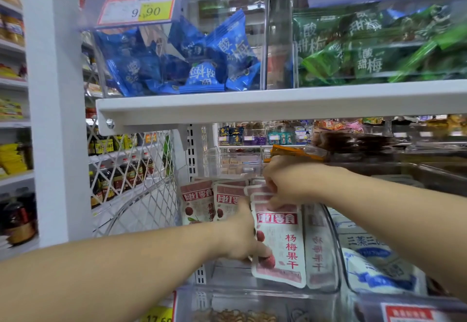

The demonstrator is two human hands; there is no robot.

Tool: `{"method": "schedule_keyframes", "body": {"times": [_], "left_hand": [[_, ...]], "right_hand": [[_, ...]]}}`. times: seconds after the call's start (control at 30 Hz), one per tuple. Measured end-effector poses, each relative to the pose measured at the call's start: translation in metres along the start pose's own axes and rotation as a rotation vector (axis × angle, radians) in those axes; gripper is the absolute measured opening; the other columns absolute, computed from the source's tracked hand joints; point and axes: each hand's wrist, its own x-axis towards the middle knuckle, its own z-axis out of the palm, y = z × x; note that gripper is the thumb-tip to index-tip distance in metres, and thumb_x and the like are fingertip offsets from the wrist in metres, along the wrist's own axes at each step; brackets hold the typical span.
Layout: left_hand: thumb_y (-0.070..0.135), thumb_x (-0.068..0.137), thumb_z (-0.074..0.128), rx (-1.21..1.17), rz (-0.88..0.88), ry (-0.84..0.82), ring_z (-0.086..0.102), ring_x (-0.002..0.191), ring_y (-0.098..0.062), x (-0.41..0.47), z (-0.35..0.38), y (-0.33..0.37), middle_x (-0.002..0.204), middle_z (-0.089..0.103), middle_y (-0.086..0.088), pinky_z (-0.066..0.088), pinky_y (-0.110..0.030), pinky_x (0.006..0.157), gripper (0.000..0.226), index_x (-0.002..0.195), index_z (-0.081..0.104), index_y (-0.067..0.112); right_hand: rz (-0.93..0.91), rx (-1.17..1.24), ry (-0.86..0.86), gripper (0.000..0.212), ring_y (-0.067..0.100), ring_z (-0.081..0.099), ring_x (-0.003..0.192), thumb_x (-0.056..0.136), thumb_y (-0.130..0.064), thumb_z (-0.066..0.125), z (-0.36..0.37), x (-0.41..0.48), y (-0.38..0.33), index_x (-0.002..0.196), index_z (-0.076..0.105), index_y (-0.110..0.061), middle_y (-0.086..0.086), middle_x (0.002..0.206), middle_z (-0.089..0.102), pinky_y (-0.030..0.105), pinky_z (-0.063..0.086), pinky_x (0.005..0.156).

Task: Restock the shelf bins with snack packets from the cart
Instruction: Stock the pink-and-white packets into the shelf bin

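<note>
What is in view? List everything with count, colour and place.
blue packets: many, blue, upper left bin
green packets: many, green, upper right bin
price tag: one, white and yellow, upper left bin front
shelf: one, white, under the upper bins
pink packets: several, pink and white, upright in lower bin
white packets: few, white and blue, right of the pink ones
left hand: one, holds front pink packet's left edge
right hand: one, pinches pink packets' tops

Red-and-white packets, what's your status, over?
Left hand, right hand both grip red-and-white packets. Packets upright in clear bin. Nothing in the way.
</note>
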Motion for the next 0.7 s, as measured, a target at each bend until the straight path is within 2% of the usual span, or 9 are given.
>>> {"method": "schedule_keyframes", "body": {"times": [0.03, 0.1, 0.17, 0.23, 0.37, 0.5, 0.6, 0.7], "left_hand": [[0.022, 0.087, 0.077, 0.011, -0.001, 0.03, 0.071, 0.089, -0.025, 0.003, 0.0, 0.0, 0.107, 0.067, -0.009, 0.061, -0.039, 0.082, 0.099, 0.149, 0.001, 0.019], [0.025, 0.085, 0.079, 0.014, -0.023, 0.043, 0.073, 0.094, -0.03, 0.007, 0.0, -0.003, 0.111, 0.069, -0.014, 0.06, -0.045, 0.087, 0.099, 0.149, 0.003, 0.021], [0.025, 0.085, 0.079, 0.003, -0.044, 0.042, 0.072, 0.096, -0.032, 0.006, 0.001, -0.004, 0.113, 0.068, -0.017, 0.06, -0.046, 0.088, 0.1, 0.149, 0.002, 0.019], [0.021, 0.086, 0.078, -0.032, -0.047, 0.045, 0.072, 0.097, -0.032, 0.004, 0.0, -0.004, 0.114, 0.067, -0.017, 0.061, -0.046, 0.086, 0.092, 0.145, 0.007, 0.016], [0.019, 0.085, 0.079, -0.038, -0.032, 0.082, 0.073, 0.095, -0.03, 0.005, 0.002, -0.004, 0.112, 0.069, -0.014, 0.062, -0.046, 0.083, 0.097, 0.146, 0.004, 0.02], [0.018, 0.088, 0.076, -0.053, -0.034, 0.118, 0.072, 0.098, -0.03, 0.005, 0.004, 0.0, 0.114, 0.069, -0.016, 0.061, -0.048, 0.082, 0.106, 0.149, -0.01, 0.02], [0.023, 0.089, 0.075, -0.005, -0.044, 0.127, 0.072, 0.097, -0.025, 0.003, 0.004, 0.001, 0.116, 0.068, -0.011, 0.062, -0.042, 0.08, 0.109, 0.149, -0.016, 0.018], [0.026, 0.09, 0.075, -0.028, -0.083, 0.101, 0.071, 0.086, -0.021, 0.001, 0.003, -0.001, 0.113, 0.067, -0.009, 0.063, -0.037, 0.074, 0.092, 0.145, 0.003, 0.013]], "right_hand": [[0.006, 0.017, -0.005, 0.042, 0.023, 0.064, 0.092, 0.085, -0.046, 0.074, -0.001, -0.001, 0.0, 0.11, 0.065, -0.014, 0.006, 0.11, 0.068, 0.031, 0.051, 0.072], [0.024, 0.024, -0.081, 0.066, 0.023, 0.063, 0.1, 0.077, -0.051, 0.08, -0.004, -0.001, 0.001, 0.127, 0.056, -0.016, 0.004, 0.12, 0.065, 0.032, 0.052, 0.079], [0.043, -0.021, -0.205, 0.097, 0.026, 0.057, 0.12, 0.069, -0.053, 0.086, -0.006, -0.001, 0.0, 0.147, 0.038, -0.018, 0.004, 0.141, 0.053, 0.035, 0.049, 0.092], [0.054, -0.069, -0.273, 0.111, 0.028, 0.048, 0.132, 0.068, -0.051, 0.086, -0.007, 0.0, -0.002, 0.155, 0.025, -0.02, 0.003, 0.154, 0.04, 0.039, 0.046, 0.101], [0.052, -0.042, -0.271, 0.108, 0.027, 0.051, 0.129, 0.069, -0.047, 0.088, -0.008, 0.005, 0.0, 0.155, 0.027, -0.02, 0.003, 0.153, 0.041, 0.037, 0.05, 0.096], [0.06, 0.056, -0.234, 0.089, 0.026, 0.061, 0.111, 0.07, -0.044, 0.088, -0.01, 0.015, 0.01, 0.142, 0.046, -0.016, 0.005, 0.132, 0.058, 0.035, 0.054, 0.091], [0.054, 0.19, -0.22, 0.082, 0.024, 0.059, 0.109, 0.072, -0.038, 0.088, -0.008, 0.018, 0.016, 0.14, 0.046, -0.018, 0.004, 0.13, 0.058, 0.033, 0.052, 0.091], [0.045, 0.306, -0.2, 0.081, 0.023, 0.057, 0.114, 0.072, -0.037, 0.088, -0.004, 0.019, 0.021, 0.14, 0.047, -0.023, 0.002, 0.136, 0.054, 0.036, 0.05, 0.099]]}}
